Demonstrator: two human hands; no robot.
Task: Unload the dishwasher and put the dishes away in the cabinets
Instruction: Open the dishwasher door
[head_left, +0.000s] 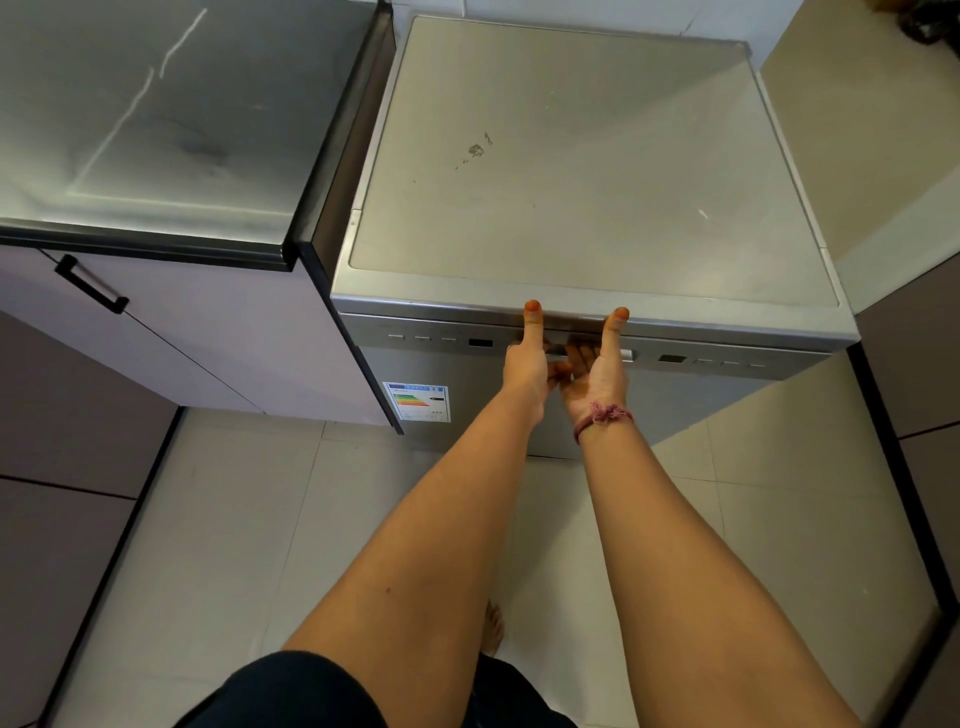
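A silver freestanding dishwasher (587, 171) stands in front of me with its door shut; no dishes show. Both hands reach to the recessed door handle (558, 349) in the middle of the control panel. My left hand (527, 358) hooks its fingers under the handle, thumb up against the top edge. My right hand (597, 364), with a pink thread band at the wrist, grips the same handle palm up, thumb also resting on the top edge. The fingers of both hands are hidden in the recess.
A grey counter (156, 114) over a pale cabinet with a black pull handle (91, 285) stands to the left. Dark cabinet fronts (914, 374) flank the right side. Pale floor tiles (249, 519) lie below, and my bare foot (491, 629) shows.
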